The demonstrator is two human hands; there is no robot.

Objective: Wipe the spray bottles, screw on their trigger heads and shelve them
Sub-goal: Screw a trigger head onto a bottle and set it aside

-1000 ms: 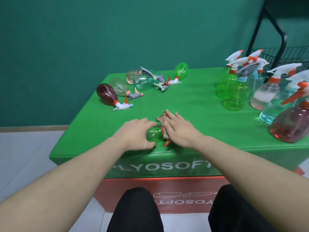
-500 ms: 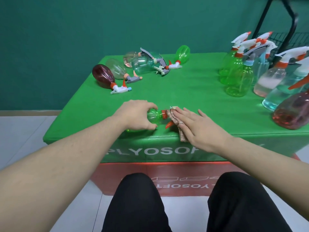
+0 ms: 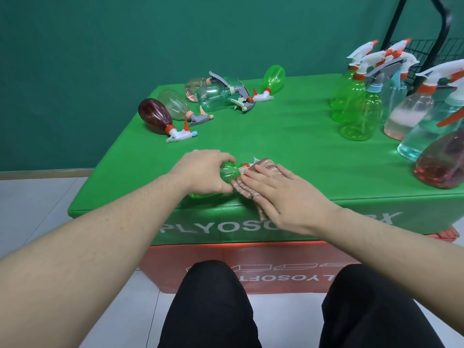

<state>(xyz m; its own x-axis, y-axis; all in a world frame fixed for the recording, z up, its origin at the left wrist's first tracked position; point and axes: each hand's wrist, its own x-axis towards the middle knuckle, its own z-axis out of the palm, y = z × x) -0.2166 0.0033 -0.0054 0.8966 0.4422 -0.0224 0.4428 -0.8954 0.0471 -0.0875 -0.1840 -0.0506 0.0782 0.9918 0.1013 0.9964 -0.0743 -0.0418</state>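
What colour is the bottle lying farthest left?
Dark red bottle, with a white and orange trigger head, seen in the head view.

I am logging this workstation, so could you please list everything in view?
held bottle: one, green, lying at the table's near edge
cloth: one, brownish striped, over the bottle's neck
lying bottles: five, maroon, clear, pink, teal, green, far left
standing bottles: at least seven, green, pink, bluish, maroon, right side
table: one, green cover, red base
rack: one, black wire, far right
left hand: one, grips the held bottle
right hand: one, flat, pressing the cloth
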